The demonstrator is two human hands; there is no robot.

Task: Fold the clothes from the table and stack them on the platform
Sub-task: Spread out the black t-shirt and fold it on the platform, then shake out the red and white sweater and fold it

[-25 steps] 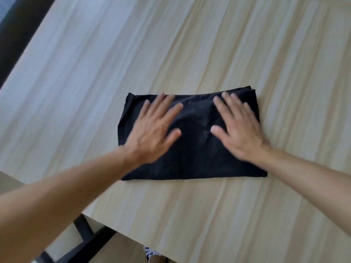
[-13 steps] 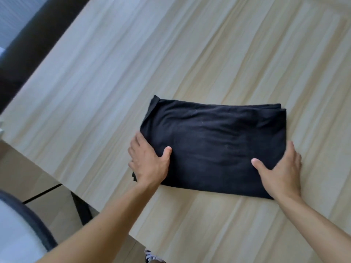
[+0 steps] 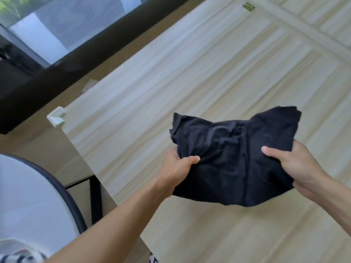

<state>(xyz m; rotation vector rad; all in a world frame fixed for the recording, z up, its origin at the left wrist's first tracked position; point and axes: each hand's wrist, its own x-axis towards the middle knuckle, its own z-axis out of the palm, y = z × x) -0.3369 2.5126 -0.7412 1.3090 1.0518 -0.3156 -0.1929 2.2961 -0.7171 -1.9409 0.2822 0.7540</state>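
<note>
folded black garment [image 3: 233, 158] sagging, gripped by l hand [image 3: 178, 168] & r hand [image 3: 296, 166].

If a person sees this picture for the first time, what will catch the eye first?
The folded black garment, held over the pale wooden table, dominates the lower right. The left hand grips its left edge and the right hand its right edge, thumbs on top.

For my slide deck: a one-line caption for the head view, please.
Left hand and right hand hold a folded black garment above the wooden table.
</note>
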